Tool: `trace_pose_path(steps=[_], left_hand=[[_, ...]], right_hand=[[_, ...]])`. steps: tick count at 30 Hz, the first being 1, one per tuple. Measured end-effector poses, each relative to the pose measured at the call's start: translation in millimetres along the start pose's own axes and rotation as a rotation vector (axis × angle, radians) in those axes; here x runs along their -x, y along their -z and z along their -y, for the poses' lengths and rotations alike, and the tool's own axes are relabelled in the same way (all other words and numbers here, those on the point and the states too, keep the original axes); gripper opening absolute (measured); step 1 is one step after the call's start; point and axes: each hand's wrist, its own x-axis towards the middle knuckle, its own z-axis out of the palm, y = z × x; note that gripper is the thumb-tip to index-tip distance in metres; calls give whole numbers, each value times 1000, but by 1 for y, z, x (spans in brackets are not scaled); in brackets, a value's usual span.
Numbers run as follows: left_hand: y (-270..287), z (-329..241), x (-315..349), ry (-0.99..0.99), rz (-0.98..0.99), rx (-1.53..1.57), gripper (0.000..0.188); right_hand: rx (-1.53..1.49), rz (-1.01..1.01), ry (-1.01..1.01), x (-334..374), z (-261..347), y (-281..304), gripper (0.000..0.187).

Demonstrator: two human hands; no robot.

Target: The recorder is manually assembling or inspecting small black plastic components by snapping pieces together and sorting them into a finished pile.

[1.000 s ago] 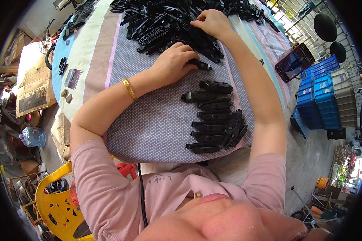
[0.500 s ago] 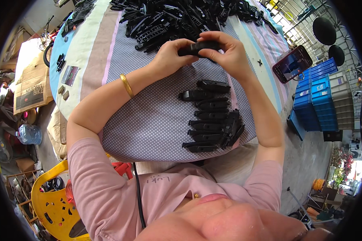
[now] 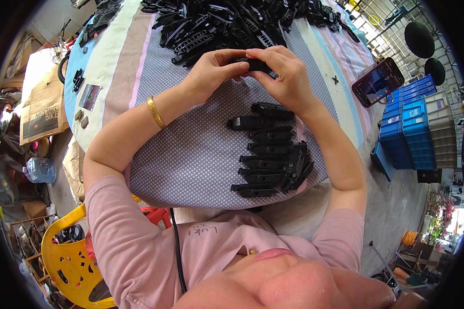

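Note:
Between my two hands, over the far middle of the cloth, is a black plastic part (image 3: 258, 65), long and narrow; fingers hide much of it. My left hand (image 3: 214, 72) pinches its left end between thumb and fingers. My right hand (image 3: 283, 74) is closed round the other end. Nearer to me, a column of similar black parts (image 3: 263, 149) lies side by side, with a few at its right edge stacked at a slant. Just beyond my hands spreads a large heap of black plastic parts (image 3: 216, 31), some with ladder-like slots.
A patterned cloth (image 3: 175, 170) covers the table. To the right a phone (image 3: 378, 82) stands in a holder near blue crates (image 3: 402, 123). On the left lie a small card (image 3: 89, 97) and stones (image 3: 81, 118). A yellow chair (image 3: 69, 257) stands at lower left.
Both hands have come closer together around the black part, and their fingers now cover more of it. The right hand has shifted slightly left. The laid-out parts look unchanged.

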Motion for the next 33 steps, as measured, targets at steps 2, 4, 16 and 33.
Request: trace_pose_path(steps=[2,4,16,33], left_hand=[[1,-1,-3,-59,13,-68,41],[1,-3,-3,-116,21,-139,41],[-9,-19,7,-258,9,-871,33],[-16,-3,9,-496,304,-765,30]], right_hand=[[-11,14,-4,-1,-2,2,41],[0,-40,-102,-3,-2,3,47],[8,305,-241,-3,-6,22,38],[3,-10,-472,-23,-161,16,30]])
